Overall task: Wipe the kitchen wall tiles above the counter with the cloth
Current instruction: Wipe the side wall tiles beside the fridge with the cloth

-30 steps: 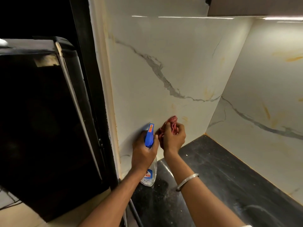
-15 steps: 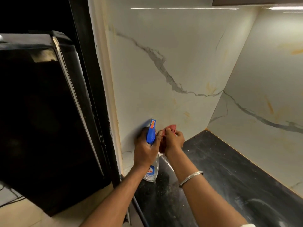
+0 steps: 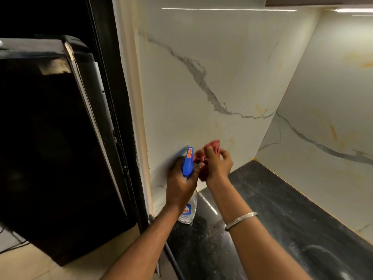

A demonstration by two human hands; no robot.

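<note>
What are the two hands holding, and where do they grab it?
The left hand grips the spray bottle around its neck, under the blue trigger head. The right hand holds the bunched red cloth.

Left hand (image 3: 181, 186) around spray bottle (image 3: 187, 201), just left of right hand (image 3: 218, 166) with cloth (image 3: 201, 156); both before wall tiles (image 3: 201, 57), above counter (image 3: 282, 219); appliance (image 3: 50, 138) far left.

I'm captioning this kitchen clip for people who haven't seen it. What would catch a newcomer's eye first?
The two hands meeting low against the wall: the left hand grips a spray bottle with a bright blue head, and the right hand bunches a red cloth right beside it. Behind them, the pale wall tiles carry a long grey vein and small orange stains, above a dusty dark counter.
</note>
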